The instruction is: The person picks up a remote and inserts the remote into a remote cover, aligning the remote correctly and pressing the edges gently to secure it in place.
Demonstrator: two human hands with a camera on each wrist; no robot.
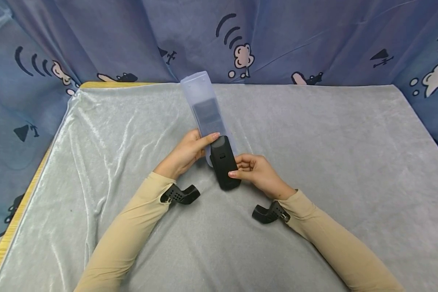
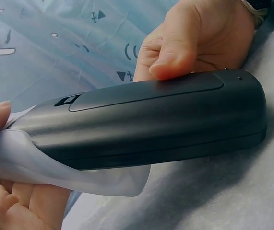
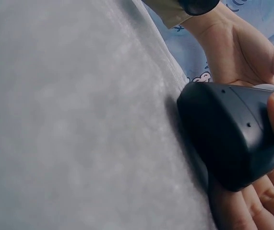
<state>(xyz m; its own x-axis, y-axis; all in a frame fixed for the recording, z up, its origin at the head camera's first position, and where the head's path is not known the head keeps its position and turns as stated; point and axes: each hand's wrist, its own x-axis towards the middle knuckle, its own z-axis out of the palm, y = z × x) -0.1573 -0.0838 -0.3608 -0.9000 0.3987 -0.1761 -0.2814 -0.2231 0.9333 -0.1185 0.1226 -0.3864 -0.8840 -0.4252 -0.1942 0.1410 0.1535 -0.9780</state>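
Observation:
A black handset-like device [image 1: 223, 164], with a small latch and a panel seam on its upward face, is held above the cloth between both hands. Its far end meets the mouth of a long translucent plastic sleeve [image 1: 198, 88]. Through the sleeve shows a dark shape; whether it belongs to the device I cannot tell. My left hand [image 1: 186, 154] pinches sleeve and device's far end together, thumb on top. The right hand [image 1: 260, 173] grips the device's near end, thumb on its face, fingers underneath. Two tiny studs mark that near end [image 3: 223, 139] in the right wrist view.
A grey velvety cloth [image 1: 332, 162] covers the table, whose yellow wooden edge [image 1: 25, 194] shows at left. Blue patterned curtains [image 1: 295, 36] hang behind and at the sides. Each wrist wears a black camera mount [image 1: 184, 195].

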